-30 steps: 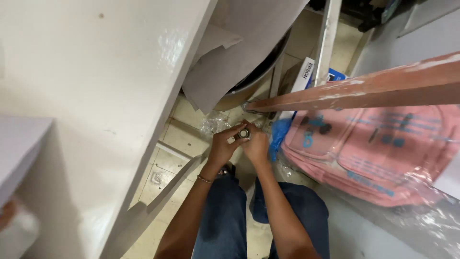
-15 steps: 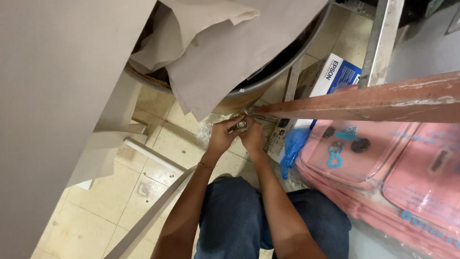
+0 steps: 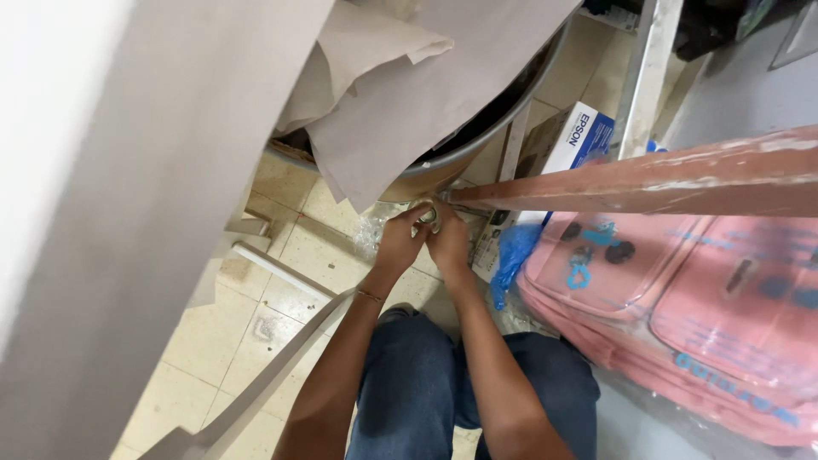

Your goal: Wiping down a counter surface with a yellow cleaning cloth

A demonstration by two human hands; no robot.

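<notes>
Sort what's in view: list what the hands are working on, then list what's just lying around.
In hand:
left hand
right hand
small roll-like object gripped between them
reddish bar, end by the hands

Lying about:
pink bags
grey paper sheets
round drum
white-and-blue box
blue plastic

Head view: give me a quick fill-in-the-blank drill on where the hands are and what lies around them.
1. Both hands, left hand and right hand, meet on a small ____ object.
2. The stack of cases on the person's right is ____ in colour.
3. Grey paper sheets hang over the rim of a round ____.

Missing words: metal; pink; drum
</notes>
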